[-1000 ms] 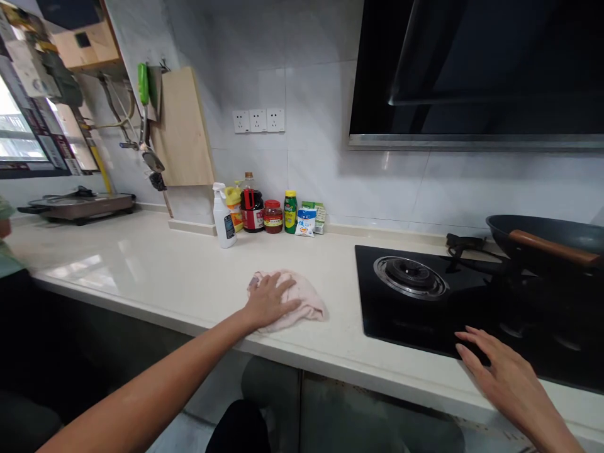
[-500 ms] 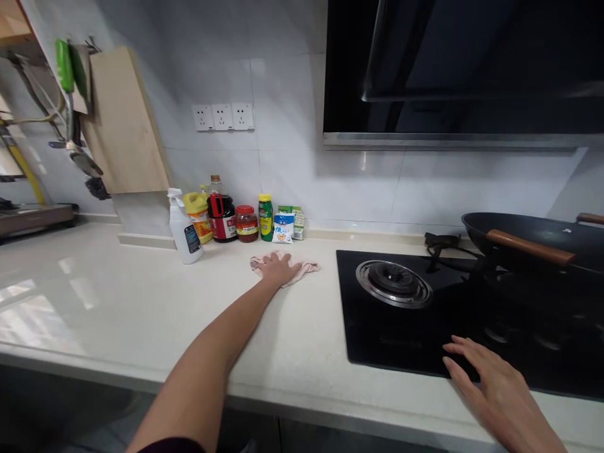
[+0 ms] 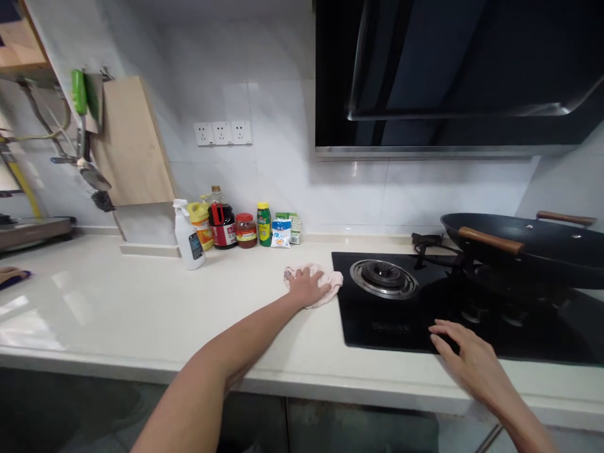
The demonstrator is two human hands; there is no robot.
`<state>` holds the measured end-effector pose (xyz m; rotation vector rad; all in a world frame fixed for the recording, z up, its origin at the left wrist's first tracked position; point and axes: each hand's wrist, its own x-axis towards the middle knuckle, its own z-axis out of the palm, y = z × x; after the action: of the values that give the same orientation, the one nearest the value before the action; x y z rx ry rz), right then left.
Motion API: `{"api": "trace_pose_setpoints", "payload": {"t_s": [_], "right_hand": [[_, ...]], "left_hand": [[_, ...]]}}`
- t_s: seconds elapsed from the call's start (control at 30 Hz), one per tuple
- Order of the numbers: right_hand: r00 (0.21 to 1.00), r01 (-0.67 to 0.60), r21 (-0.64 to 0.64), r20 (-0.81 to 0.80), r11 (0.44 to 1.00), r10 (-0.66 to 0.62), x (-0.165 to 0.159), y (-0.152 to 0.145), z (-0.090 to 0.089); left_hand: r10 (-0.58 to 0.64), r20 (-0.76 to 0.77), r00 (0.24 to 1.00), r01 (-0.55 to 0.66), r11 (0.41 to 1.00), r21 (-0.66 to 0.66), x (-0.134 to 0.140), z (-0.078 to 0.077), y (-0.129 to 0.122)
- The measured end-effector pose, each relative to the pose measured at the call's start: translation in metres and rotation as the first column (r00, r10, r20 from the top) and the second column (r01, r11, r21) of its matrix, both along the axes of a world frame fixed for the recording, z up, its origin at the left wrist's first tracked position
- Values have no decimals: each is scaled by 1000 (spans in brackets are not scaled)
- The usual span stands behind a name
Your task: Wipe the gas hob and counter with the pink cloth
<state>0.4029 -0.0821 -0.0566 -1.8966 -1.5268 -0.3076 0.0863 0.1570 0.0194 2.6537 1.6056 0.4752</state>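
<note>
My left hand (image 3: 309, 287) holds a pale pink cloth (image 3: 335, 281) down against the white countertop (image 3: 245, 296), fingers spread over it. The cloth's right side reaches the left edge of the black gas stove (image 3: 372, 324). Near the front edge of the stove, my right hand (image 3: 467, 358) is open and holds nothing, with its fingers loosely bent; whether it touches the glass I cannot tell. The nearest burner (image 3: 384, 277) lies beyond both hands.
A white spray bottle (image 3: 189, 239), a dark sauce bottle (image 3: 221, 223), a red-lidded jar (image 3: 246, 231), a green shaker bottle (image 3: 264, 225) and a small packet (image 3: 281, 234) line the wall. A wok (image 3: 557, 245) sits on the right burner. Another person's hand (image 3: 12, 275) shows at the far left.
My left hand has slid the cloth right and nearer to me, up to the stove's edge. My right hand stays by the stove front. Another person's hand has appeared at the far left.
</note>
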Motion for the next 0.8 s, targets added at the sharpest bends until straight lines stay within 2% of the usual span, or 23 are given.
{"api": "trace_pose_setpoints", "payload": {"t_s": [0.23, 0.33, 0.43, 0.6, 0.7, 0.8], "right_hand": [[1000, 13, 4, -5, 1000, -13, -9, -2, -3], [999, 29, -15, -14, 999, -29, -17, -4, 1], [999, 38, -33, -24, 999, -39, -23, -5, 5], [998, 54, -40, -23, 998, -55, -28, -7, 10], [998, 57, -59, -25, 997, -59, -32, -10, 15], [997, 69, -79, -25, 994, -71, -37, -13, 22]], "left_hand": [[-224, -50, 973, 228, 968, 107, -62, -7, -90], [-332, -90, 939, 340, 937, 86, -98, -7, -113], [-351, -134, 927, 360, 931, 55, -133, -5, -113], [-226, -147, 963, 248, 957, 154, -177, -6, -90], [-111, -142, 984, 136, 974, 179, -189, -10, -85], [-15, -134, 991, 39, 983, 180, -183, -11, -96]]}}
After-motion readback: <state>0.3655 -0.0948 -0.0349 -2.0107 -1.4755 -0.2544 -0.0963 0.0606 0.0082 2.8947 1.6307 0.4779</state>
